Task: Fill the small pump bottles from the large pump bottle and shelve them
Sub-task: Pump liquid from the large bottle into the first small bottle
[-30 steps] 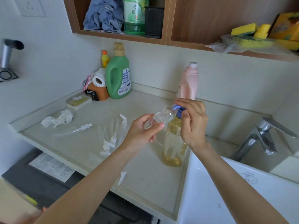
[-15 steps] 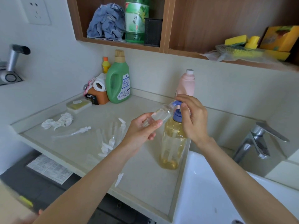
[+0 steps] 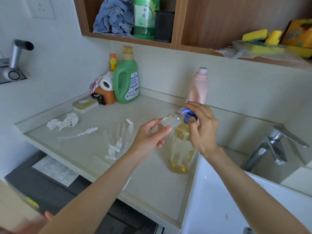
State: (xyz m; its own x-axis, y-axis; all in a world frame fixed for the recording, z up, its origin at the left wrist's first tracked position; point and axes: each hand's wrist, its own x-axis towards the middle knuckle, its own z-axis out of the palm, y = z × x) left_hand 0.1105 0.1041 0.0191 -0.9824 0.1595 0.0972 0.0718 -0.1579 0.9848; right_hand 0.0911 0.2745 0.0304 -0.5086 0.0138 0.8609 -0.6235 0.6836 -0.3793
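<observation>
1. Left hand [image 3: 148, 137] – fingers [image 3: 166, 128] curled round a small clear bottle [image 3: 170, 119], tilted, its mouth up against the blue spout of the large pump bottle [image 3: 181, 149].
2. Right hand [image 3: 202, 129] sits on the blue pump head [image 3: 190, 115]; fingers bent over the top and pinching it, thumb on the near side.
3. Large pump bottle stands upright on the tabletop [image 3: 152, 183], directly under the right fingers, close to the edge by the sink [image 3: 219, 200]. Yellow liquid fills only its lower part.
4. Left of the left-hand fingers – a loose cluster of clear small bottles and white pump tops [image 3: 118, 142] lying flat on the tabletop, one pump with a long tube [image 3: 81, 133] further left.
5. Beyond the right fingers: pink bottle [image 3: 197, 86] against the wall.
6. Far left of both hands: crumpled tissue [image 3: 64, 122], soap dish [image 3: 85, 105], green detergent bottle [image 3: 126, 78].
7. Tap [image 3: 273, 142] to the right of the right hand.
8. Wooden shelf [image 3: 131, 39] above the hands holds a blue cloth [image 3: 111, 16] and a green bottle [image 3: 146, 16].
</observation>
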